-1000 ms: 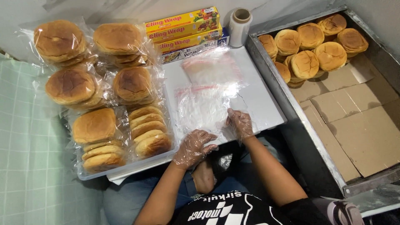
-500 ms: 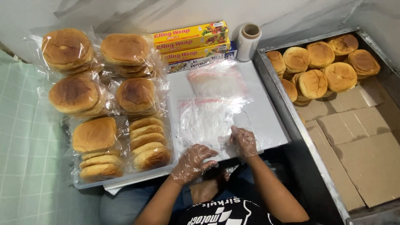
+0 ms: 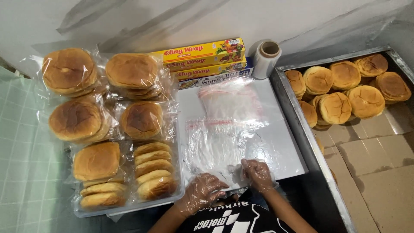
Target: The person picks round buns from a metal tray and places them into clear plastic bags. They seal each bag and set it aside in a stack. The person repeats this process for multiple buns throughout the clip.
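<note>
Both my hands wear thin clear gloves and rest on the near edge of a clear zip bag [image 3: 217, 144] that lies flat on a white board [image 3: 282, 144]. My left hand [image 3: 202, 194] presses the bag's bottom left corner with fingers spread. At the bottom right of the bag, the fingers of my right hand [image 3: 257, 173] curl on the plastic. A second clear zip bag [image 3: 228, 101] lies further back on the board.
Bagged burger buns [image 3: 114, 129] fill a tray to the left. Boxes of cling wrap [image 3: 202, 54] and a roll of film [image 3: 266, 53] stand at the back. A metal tray [image 3: 302, 125] on the right holds loose buns [image 3: 345, 90] on brown paper.
Both hands have slid toward me along the bag, from its middle to its near edge. The camera view has shifted slightly.
</note>
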